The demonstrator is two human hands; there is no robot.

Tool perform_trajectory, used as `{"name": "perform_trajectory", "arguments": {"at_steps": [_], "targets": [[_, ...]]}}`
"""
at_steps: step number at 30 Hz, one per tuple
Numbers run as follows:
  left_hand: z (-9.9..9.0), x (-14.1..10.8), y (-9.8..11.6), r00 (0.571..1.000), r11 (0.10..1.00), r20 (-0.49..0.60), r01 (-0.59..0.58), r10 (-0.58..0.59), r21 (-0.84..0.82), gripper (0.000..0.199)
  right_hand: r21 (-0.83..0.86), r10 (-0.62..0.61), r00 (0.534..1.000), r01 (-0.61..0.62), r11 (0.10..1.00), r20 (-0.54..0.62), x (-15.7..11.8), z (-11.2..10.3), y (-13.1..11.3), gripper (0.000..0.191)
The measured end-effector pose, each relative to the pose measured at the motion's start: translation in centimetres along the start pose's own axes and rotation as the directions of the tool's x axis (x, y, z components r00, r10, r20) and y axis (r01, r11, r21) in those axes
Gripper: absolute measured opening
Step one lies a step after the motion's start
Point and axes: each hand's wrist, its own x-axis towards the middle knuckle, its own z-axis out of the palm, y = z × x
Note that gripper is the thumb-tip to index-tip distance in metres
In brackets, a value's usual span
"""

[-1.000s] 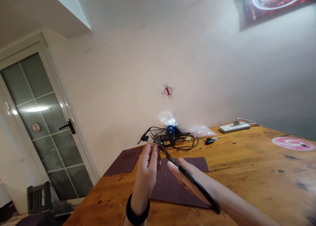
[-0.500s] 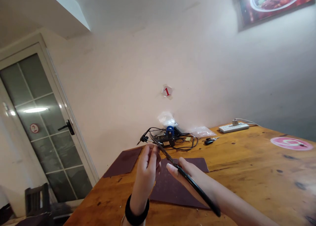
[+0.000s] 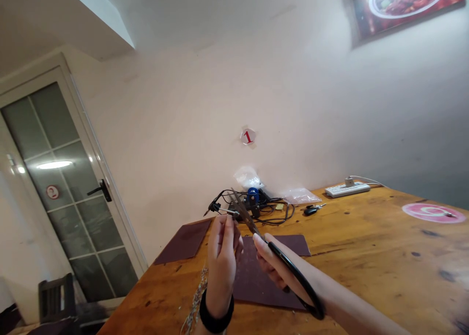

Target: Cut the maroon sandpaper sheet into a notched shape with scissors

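My left hand [image 3: 224,259], with a black band on the wrist, is raised above the table, its fingertips pinched together; what they hold is too small to make out. In my right hand [image 3: 280,261] is a pair of black-handled scissors [image 3: 249,220], pointing up and left. The blades stand slightly apart, just right of my left fingertips. A tangle of pale, silvery strands [image 3: 198,296] lies beside my left wrist. Whether it connects to my left fingers cannot be seen. A dark maroon mat [image 3: 271,288] lies beneath both hands.
Behind my hands is a cluster of black cables and a device with a blue round part [image 3: 252,195]. Plastic bags [image 3: 300,196], a key [image 3: 311,210] and a power strip [image 3: 347,189] line the table's back. Another maroon mat [image 3: 183,241] lies left; a pink disc [image 3: 432,213] is right.
The scissors have opened, their blades parting and their handles spreading. My left hand has shifted slightly right, and the silvery strands by its wrist have come into view.
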Motion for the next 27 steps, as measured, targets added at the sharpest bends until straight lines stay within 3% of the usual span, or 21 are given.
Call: {"name": "perform_trajectory", "arguments": {"at_steps": [4, 7, 12, 17, 20, 23, 27], "targets": [[0.0, -0.1, 0.1, 0.997, 0.997, 0.02, -0.078, 0.078, 0.018, 0.036, -0.005, 0.012, 1.0, -0.012, 1.0, -0.004, -0.1, 0.3, 0.0, 0.044], [-0.2, 0.0, 0.1, 0.998, 0.998, 0.031, -0.057, 0.057, -0.007, 0.036, 0.07, 0.046, 0.998, -0.042, 0.997, -0.048, -0.1, 0.4, -0.5, 0.045], [-0.2, -0.2, 0.1, 0.984, 1.0, 0.177, -0.009, 0.008, 0.007, 0.032, 0.201, 0.008, 0.974, 0.038, 0.979, -0.226, 0.3, -0.1, -1.6, 0.041], [-1.0, 1.1, -1.0, 0.936, 0.95, 0.348, -0.065, -0.048, 0.304, 0.03, 0.109, -0.136, 0.881, 0.206, 0.973, -0.454, 1.3, -1.9, -1.7, 0.034], [-3.2, 2.7, -2.9, 0.948, 0.88, 0.265, 0.029, -0.174, 0.474, 0.025, 0.16, -0.186, 0.812, 0.322, 0.933, -0.553, 1.4, -4.2, -2.9, 0.028], [-5.5, 3.1, -4.6, 0.925, 0.857, 0.239, 0.146, -0.296, 0.494, 0.026, 0.263, -0.27, 0.781, 0.48, 0.837, -0.563, 0.4, -7.0, -5.5, 0.021], [-6.7, 0.4, -5.0, 0.876, 0.864, 0.255, 0.281, -0.409, 0.419, 0.024, 0.263, -0.37, 0.691, 0.628, 0.733, -0.621, -2.2, -9.6, -8.6, 0.02]]}}
